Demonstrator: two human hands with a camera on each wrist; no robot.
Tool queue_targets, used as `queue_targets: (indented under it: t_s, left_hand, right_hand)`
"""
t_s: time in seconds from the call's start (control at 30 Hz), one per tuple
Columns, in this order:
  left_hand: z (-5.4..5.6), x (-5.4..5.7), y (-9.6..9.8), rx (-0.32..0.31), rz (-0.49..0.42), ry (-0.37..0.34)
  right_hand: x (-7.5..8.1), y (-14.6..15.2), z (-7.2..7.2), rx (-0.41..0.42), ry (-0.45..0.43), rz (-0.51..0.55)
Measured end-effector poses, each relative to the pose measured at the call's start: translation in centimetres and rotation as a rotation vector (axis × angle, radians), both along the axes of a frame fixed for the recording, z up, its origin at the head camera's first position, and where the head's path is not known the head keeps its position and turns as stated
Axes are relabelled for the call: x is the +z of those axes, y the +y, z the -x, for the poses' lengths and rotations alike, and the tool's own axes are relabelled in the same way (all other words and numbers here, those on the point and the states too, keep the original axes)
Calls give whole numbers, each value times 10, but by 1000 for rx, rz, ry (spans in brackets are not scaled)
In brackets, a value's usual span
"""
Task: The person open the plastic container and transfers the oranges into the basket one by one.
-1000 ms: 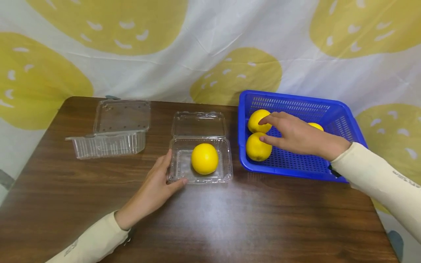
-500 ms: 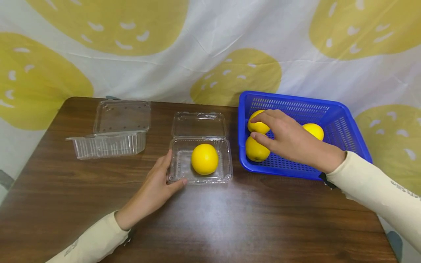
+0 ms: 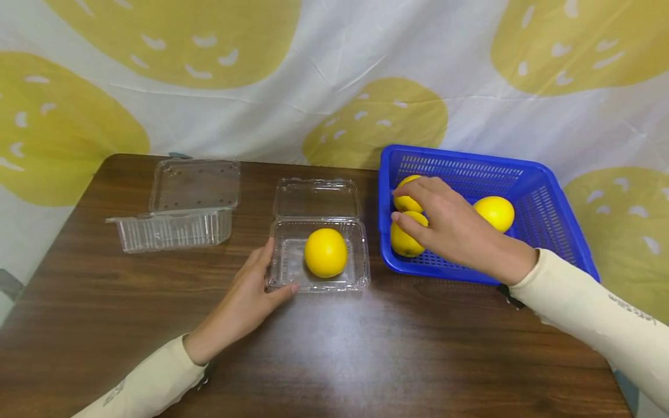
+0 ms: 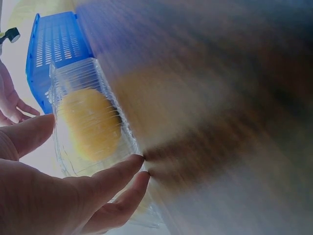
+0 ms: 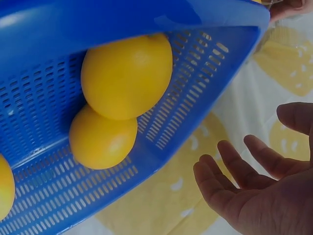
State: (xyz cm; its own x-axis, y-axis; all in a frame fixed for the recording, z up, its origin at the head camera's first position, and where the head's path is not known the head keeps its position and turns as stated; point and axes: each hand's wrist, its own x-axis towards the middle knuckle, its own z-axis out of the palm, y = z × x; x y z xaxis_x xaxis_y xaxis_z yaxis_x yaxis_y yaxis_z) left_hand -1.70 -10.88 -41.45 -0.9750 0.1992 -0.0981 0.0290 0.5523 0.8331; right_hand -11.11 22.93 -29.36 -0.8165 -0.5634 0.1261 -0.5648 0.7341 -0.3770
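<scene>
A clear plastic clamshell container (image 3: pixel 319 284) lies with its lid folded back, one round yellow fruit (image 3: pixel 326 253) like an orange inside. At its near left corner my left hand (image 3: pixel 251 290) touches it, thumb along the front edge and fingers against the left side. Over the blue basket (image 3: pixel 533 165) my right hand (image 3: pixel 452 226) reaches with spread fingers, holding nothing. Below its fingertips sit two yellow fruits: a nearer fruit (image 3: pixel 405 241) and a farther fruit (image 3: pixel 409 194), both partly covered by the hand. The right wrist view shows a gap between these fingers and the fruits.
A second clear clamshell container (image 3: pixel 177 232) stands at the far left, lid up. Another yellow fruit (image 3: pixel 493 213) lies toward the basket's right side. A patterned curtain (image 3: pixel 334 52) hangs behind the brown wooden table (image 3: pixel 334 360).
My right hand has shifted slightly left over the two fruits, covering more of them. More of the fruit on the right of the basket shows. The left hand has stayed in place.
</scene>
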Motion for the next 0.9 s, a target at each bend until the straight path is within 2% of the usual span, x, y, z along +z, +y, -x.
queue_targets:
  t_s: [0.23, 0.9]
  left_hand:
    - [0, -1, 0, 2, 0, 8]
    - [1, -1, 0, 0, 13, 7]
  right_hand:
    - [-2, -5, -7, -8, -48, -22]
    - [-22, -17, -15, 81, 30, 0]
